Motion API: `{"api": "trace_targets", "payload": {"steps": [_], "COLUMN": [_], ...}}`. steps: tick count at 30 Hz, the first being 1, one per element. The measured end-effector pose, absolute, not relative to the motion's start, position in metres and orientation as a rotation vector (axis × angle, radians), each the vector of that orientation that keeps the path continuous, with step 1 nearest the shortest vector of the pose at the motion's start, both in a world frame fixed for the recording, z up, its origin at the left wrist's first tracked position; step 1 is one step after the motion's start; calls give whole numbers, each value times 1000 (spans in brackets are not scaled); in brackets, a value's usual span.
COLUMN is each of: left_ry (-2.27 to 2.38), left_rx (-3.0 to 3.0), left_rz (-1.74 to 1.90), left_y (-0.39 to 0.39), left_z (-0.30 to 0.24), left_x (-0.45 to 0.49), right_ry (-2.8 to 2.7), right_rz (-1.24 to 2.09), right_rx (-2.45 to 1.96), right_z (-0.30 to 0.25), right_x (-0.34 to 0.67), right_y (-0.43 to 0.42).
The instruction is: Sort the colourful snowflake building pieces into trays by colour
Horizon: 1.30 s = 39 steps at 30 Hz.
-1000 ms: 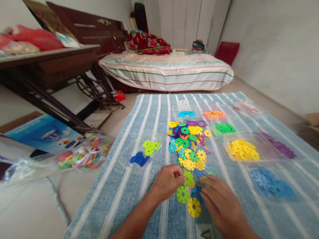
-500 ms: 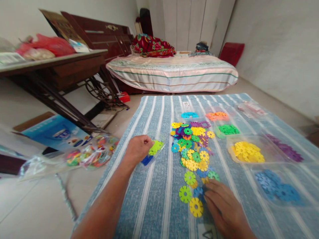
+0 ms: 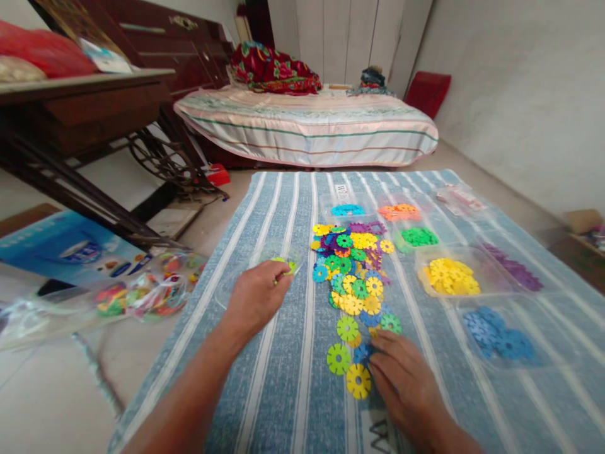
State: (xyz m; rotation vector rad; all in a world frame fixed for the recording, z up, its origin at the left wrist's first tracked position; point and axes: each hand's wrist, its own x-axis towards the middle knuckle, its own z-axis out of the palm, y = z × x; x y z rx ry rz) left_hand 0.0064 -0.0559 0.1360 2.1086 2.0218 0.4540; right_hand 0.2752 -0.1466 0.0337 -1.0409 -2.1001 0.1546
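here, clear plastic trays sit on the striped cloth [image 3: 278,403], most of them sorted by colour. along the far side, one tray [image 3: 326,207] has light blue discs [image 3: 347,210] and the one next to it orange discs [image 3: 399,212]; nearer stand a tray of green discs [image 3: 419,237], a bigger tray [image 3: 494,276] with yellow discs [image 3: 451,277] in its left part, another with purple discs [image 3: 513,266], and nearest on the right one with blue discs [image 3: 498,337]. the left tray [image 3: 223,296] holds lime-green discs [image 3: 292,265], partly hidden by the left hand [image 3: 258,293], which is over it with fingers curled and thumb close to the forefinger; whether they pinch a disc can't be told. between the trays lies a mixed heap of discs [image 3: 352,268]. below it the right hand [image 3: 406,375] rests, fingers bent beside a loose dark disc [image 3: 362,353]; whether it grips anything can't be told either. compared with a second ago, the left hand has gone from the loose lime disc [image 3: 347,328] below the heap to the left tray, and it now hides the deep blue discs seen there then, while the right hand stays in about the same place.
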Motion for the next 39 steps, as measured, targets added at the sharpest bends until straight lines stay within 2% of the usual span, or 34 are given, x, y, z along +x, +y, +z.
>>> {"api": "trace_targets", "payload": {"steps": [5, 11, 18, 25, 34, 39], "left_ry": [1565, 1559, 1490, 1471, 1396, 1693], "left_rx": [2194, 2146, 2142, 2080, 1794, 1840], "left_rz": [195, -18, -144, -59, 274, 491], "left_y": [-87, -101, -108, -107, -104, -84], "left_z": [123, 99, 103, 98, 111, 139], "left_x": [40, 63, 74, 74, 57, 28], "right_ry": [-2178, -2271, -2289, -2261, -2278, -2281], "right_rz": [166, 192, 235, 258, 190, 144], "right_rx": [-1047, -1063, -1092, -1091, -1060, -1017], "right_z": [37, 38, 38, 38, 26, 16], "right_x": [270, 264, 263, 262, 265, 268], "right_y": [-146, -151, -153, -152, -153, -152]}}
